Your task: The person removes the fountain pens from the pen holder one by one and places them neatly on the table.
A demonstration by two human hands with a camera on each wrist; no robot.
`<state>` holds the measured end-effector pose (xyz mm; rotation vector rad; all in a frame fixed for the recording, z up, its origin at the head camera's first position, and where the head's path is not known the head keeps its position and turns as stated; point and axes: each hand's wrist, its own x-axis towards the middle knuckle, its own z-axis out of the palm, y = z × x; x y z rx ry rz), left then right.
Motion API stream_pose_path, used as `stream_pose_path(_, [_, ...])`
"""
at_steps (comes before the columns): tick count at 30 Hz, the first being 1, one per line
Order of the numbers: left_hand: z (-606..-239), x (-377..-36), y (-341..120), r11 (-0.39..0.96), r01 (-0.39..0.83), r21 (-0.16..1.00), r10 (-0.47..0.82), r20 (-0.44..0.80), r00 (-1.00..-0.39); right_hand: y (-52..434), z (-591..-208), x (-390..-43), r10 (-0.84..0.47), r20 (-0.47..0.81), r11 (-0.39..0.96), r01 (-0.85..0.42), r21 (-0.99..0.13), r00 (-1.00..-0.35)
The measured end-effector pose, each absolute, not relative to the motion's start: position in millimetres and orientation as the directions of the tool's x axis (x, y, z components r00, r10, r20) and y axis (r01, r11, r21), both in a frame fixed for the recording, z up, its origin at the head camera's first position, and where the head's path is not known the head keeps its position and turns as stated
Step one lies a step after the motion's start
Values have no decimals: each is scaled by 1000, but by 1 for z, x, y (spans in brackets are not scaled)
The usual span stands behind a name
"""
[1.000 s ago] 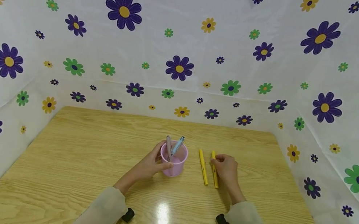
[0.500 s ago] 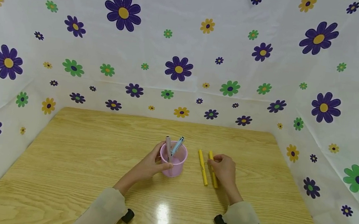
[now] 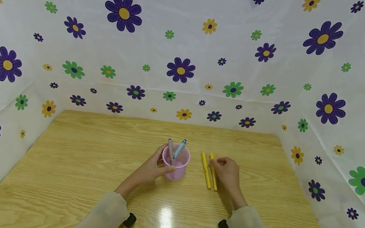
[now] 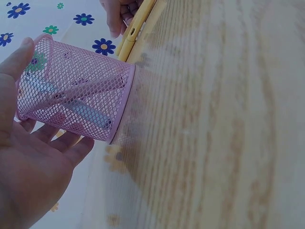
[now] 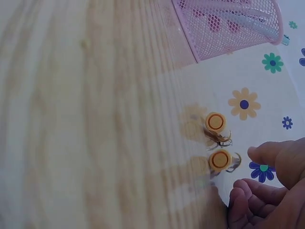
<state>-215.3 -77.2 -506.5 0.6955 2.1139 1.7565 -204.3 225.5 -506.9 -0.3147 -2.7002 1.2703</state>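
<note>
**Pink mesh cup in one hand, yellow pens at the other**

Wooden grain runs across the surface (image 3: pixel 80 162), which sits inside white walls printed with purple, green and yellow flowers (image 3: pixel 180 69). Left of centre, the left hand (image 3: pixel 153 168) curls round the pink mesh cup (image 3: pixel 175 165), thumb on one side of the rim and fingers on the other, as the left wrist view shows. The cup stands upright on the surface near its middle. Two pens lean inside it: a grey pen (image 3: pixel 170 148) on the left and a light blue pen (image 3: pixel 181 148) just beside it, their tops sticking out above the rim.

To the right of the cup, apart from it, two yellow pens lie flat on the surface, close together and nearly parallel, running away from the person. The left yellow pen (image 3: pixel 206 170) lies free. The right yellow pen (image 3: pixel 213 171) lies against the right hand (image 3: pixel 226 172), whose fingers are curled over it with thumb and fingertips at its far end; whether they actually pinch it cannot be told. In the right wrist view both pens show their round orange-ringed ends, with the curled fingers (image 5: pixel 267 200) just beside the nearer one.

Pale sleeves (image 3: pixel 105 213) cover both forearms, each with a black wrist mount (image 3: pixel 130 220) near the cuff.
</note>
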Motion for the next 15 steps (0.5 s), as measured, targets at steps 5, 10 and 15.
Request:
stream_pose_path(5, [-506, -215, -77, 133, 158, 978, 544, 61, -837, 227, -506, -201, 277, 34, 588, 141, -796, -960])
stream_pose_path(10, [-507, -215, -77, 132, 158, 979, 542, 63, -838, 228, -504, -201, 289, 52, 579, 131, -805, -956])
stream_pose_path(15, [-507, -216, -77, 129, 163, 978, 546, 67, -835, 232, -500, -202, 300, 51, 564, 134, -815, -953])
